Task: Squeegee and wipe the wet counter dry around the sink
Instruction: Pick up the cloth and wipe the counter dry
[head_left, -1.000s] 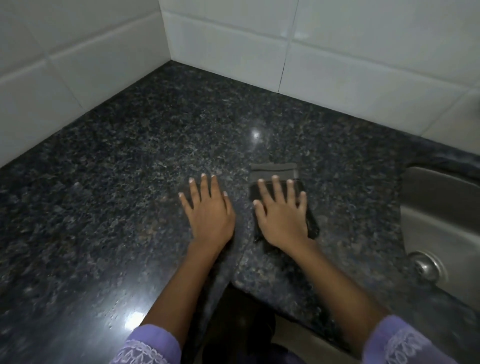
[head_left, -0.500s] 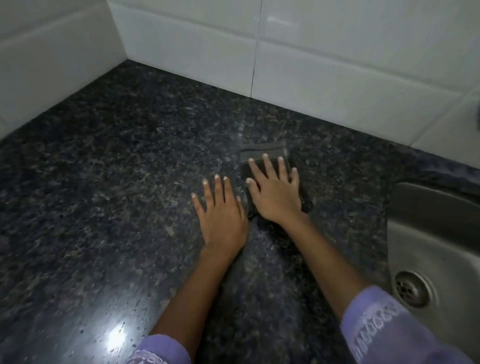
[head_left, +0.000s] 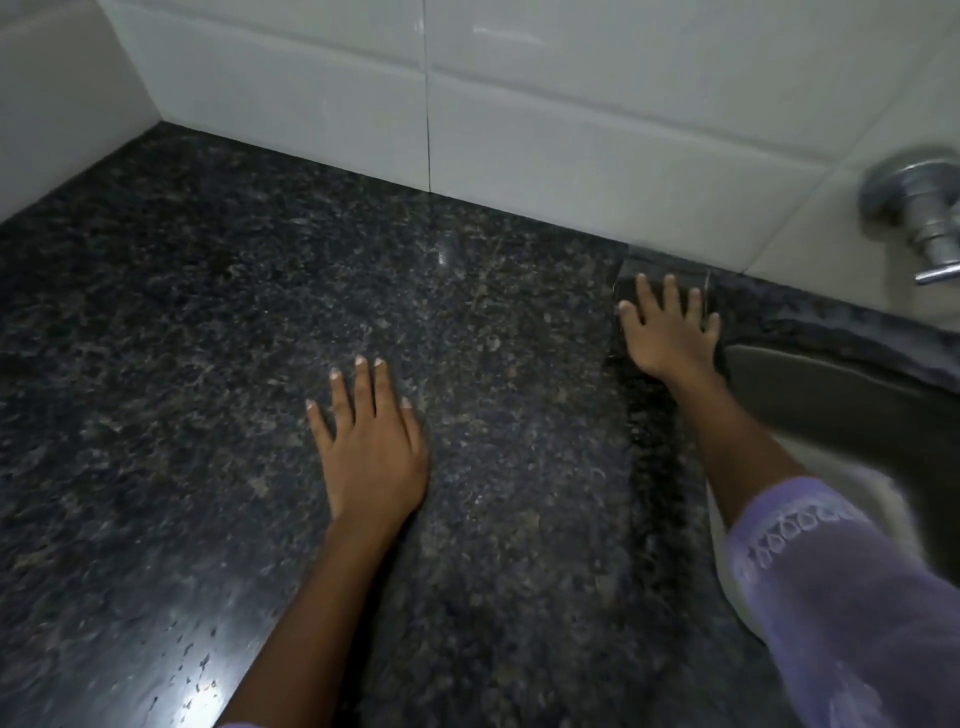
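Note:
A dark speckled granite counter (head_left: 208, 364) fills the view. My right hand (head_left: 667, 332) presses flat, fingers straight, on a dark folded cloth (head_left: 662, 267) at the back of the counter, against the white tiled wall and just left of the sink (head_left: 841, 405). Most of the cloth is hidden under the hand. My left hand (head_left: 371, 447) lies flat on the bare counter, fingers straight, well to the left of the cloth. Small water drops (head_left: 192, 670) glint near the front left.
White wall tiles (head_left: 519, 119) run along the back and the left side, meeting in a corner. A metal tap fitting (head_left: 919, 208) juts from the wall at the far right, above the steel sink basin. My purple sleeve (head_left: 841, 597) covers the right forearm.
My right hand has slid the cloth away and to the right, up to the back wall beside the sink. The left hand stayed flat on the counter. The view swung right.

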